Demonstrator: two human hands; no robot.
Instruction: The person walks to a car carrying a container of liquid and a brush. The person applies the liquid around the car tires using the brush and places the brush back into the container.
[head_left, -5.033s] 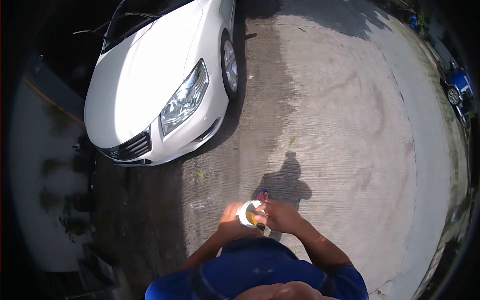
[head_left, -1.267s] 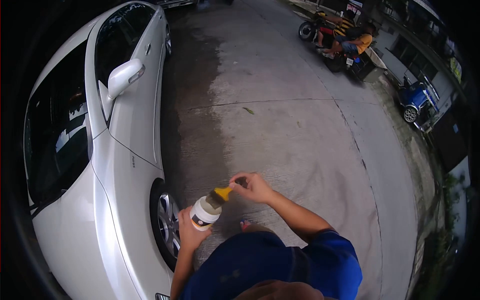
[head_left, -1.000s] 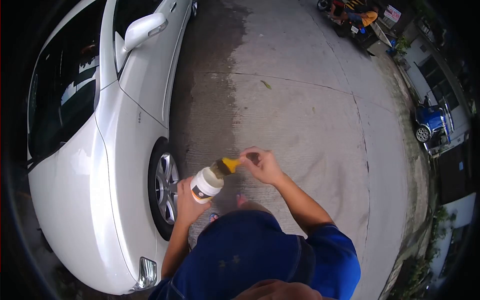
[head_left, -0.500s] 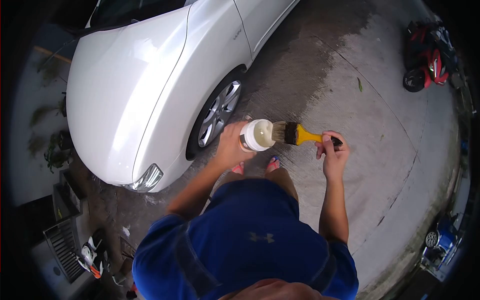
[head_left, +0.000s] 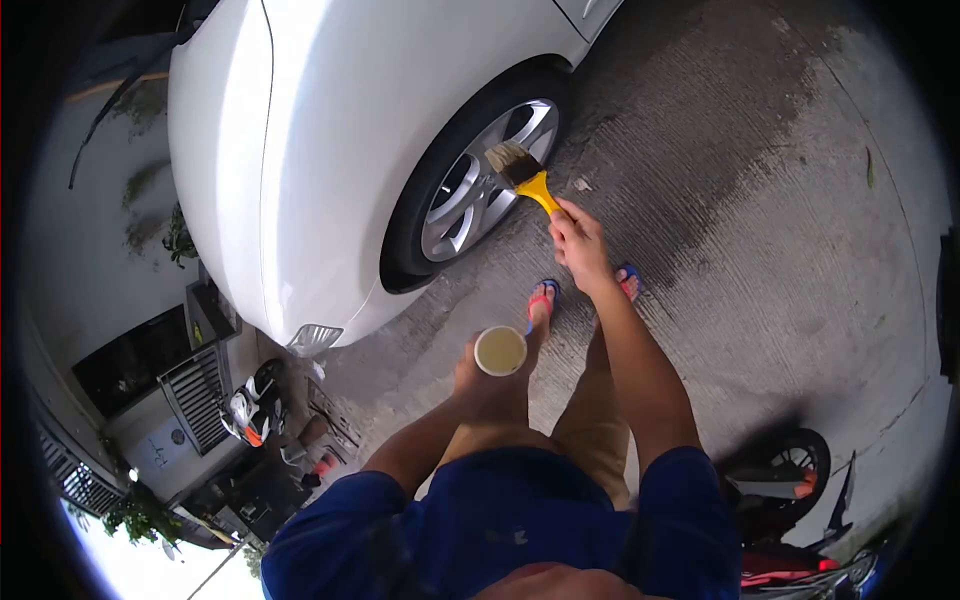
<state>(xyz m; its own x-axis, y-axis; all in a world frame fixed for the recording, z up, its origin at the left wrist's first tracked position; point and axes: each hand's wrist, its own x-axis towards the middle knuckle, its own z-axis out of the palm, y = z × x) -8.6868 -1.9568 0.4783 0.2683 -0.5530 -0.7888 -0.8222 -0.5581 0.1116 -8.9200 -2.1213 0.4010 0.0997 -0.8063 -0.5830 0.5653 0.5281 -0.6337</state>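
Moved since the earlier frame: one yellow-handled brush (head_left: 538, 187), shifted from the tub's mouth to a place well apart from it, beyond the right grip (head_left: 580, 243). Right grip: closed on the brush handle, bristles angled away from the person, overlapping the view of the silver-spoked wheel (head_left: 480, 185); contact cannot be told. Left grip (head_left: 468, 372): clasped round one white-rimmed tub (head_left: 501, 351), mouth up, pale contents visible, held lower in view than the right grip. Beyond both grips: one white car (head_left: 330, 130). Beneath the right grip: concrete ground (head_left: 700, 280) and two sandalled feet (head_left: 541, 303).
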